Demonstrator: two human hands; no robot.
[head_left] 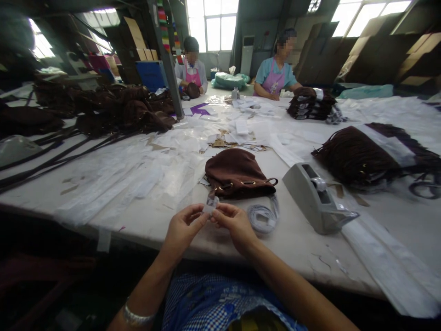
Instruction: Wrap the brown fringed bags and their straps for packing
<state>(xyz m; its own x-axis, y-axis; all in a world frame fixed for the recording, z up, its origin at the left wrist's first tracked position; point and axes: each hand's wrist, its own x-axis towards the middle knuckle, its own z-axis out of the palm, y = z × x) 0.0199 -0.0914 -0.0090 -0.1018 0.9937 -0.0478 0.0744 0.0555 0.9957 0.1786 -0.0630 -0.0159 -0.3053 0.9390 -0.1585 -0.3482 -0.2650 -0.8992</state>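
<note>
A brown drawstring bag [236, 172] with metal eyelets lies on the table in front of me. Just short of its near left corner, my left hand [186, 225] pinches a small translucent whitish piece [211, 204] between thumb and fingers. On the same piece, from the other side, the fingertips of my right hand [236, 223] are closed. Whether it is tape, film or a tag I cannot make out. To the right of my right hand lies a coiled grey strap [262, 218], partly beside the bag's edge.
A grey tape dispenser [319, 197] stands right of the bag. Bundled brown fringed pieces [365, 151] lie beyond it. Clear plastic sleeves [138, 179] and brown tags [223, 141] are spread about. Brown bags [127, 105] are heaped left, near a metal post [168, 59]. Two people sit across the table.
</note>
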